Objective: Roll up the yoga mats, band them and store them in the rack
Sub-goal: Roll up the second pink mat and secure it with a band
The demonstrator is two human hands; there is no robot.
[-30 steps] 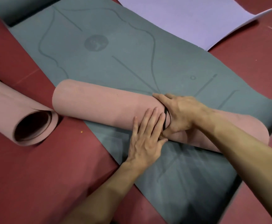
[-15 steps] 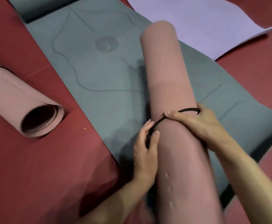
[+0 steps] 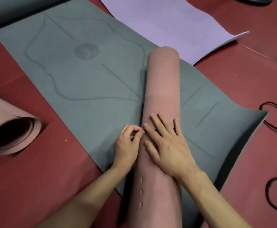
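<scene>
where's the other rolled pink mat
Head view, far left edge: the loosely rolled pink yoga mat lies on the red floor, beside the flat grey yoga mat.

A rolled pink mat (image 3: 161, 89) lies across the flat grey mat (image 3: 85, 83), a black band (image 3: 155, 129) (mostly hidden) at its middle. A second pink roll (image 3: 10, 129) lies left, with loose bands (image 3: 269, 102) right.

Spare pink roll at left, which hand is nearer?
Left: the left hand sits right of the spare roll; the right hand lies farther right, on the held mat.
</scene>
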